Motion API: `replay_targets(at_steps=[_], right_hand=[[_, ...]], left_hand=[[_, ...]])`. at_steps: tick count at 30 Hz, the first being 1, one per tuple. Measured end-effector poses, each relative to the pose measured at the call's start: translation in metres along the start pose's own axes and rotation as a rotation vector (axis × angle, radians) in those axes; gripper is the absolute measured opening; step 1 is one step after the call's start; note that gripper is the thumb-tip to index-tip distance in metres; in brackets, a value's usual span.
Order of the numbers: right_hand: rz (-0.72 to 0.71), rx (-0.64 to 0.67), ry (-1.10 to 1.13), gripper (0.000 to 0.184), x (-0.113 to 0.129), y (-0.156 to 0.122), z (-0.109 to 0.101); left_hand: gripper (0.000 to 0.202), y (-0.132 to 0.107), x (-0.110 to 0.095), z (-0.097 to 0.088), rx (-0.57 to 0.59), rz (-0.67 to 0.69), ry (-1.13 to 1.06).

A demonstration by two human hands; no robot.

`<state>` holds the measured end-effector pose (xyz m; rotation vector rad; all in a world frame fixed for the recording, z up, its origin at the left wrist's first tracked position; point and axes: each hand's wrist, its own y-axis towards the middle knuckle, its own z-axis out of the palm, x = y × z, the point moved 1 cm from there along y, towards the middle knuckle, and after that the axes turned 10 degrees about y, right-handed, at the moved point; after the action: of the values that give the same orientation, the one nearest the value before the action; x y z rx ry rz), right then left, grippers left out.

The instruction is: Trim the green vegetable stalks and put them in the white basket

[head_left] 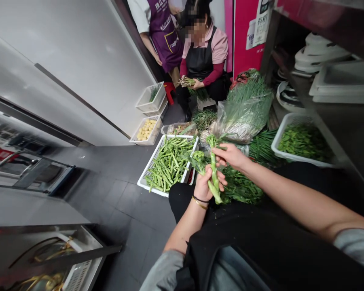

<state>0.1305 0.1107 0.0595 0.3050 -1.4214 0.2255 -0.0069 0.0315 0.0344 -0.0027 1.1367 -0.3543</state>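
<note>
My left hand is closed around thick green broccolini stalks with budded tips and pale cut ends. My right hand pinches the upper part of one stalk, just below its head. Beneath my hands lies a heap of dark green leaves. To the left, a white basket is filled with bare green stems, close to my knee.
Ahead, a seated co-worker holds a bunch of greens; another person stands beside. Potatoes fill a white crate. Bagged scallions and a tub of leafy greens lie right, below a metal shelf.
</note>
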Motion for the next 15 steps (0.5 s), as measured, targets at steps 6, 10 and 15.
replay_targets(at_steps=[6,10,15], right_hand=[[-0.519,0.060,-0.527,0.030,-0.014,-0.032,0.017],[-0.345,0.302,-0.788,0.021,-0.047,-0.066,-0.013],[0.179,0.490,-0.787,0.037,-0.042,-0.059,-0.036]], left_hand=[[0.033,0.006,0.004,0.001,-0.350,0.116,-0.072],[0.027,0.005,-0.010,-0.022,-0.305,0.035,-0.161],[0.021,-0.002,-0.009,-0.031,-0.115,-0.072,-0.199]])
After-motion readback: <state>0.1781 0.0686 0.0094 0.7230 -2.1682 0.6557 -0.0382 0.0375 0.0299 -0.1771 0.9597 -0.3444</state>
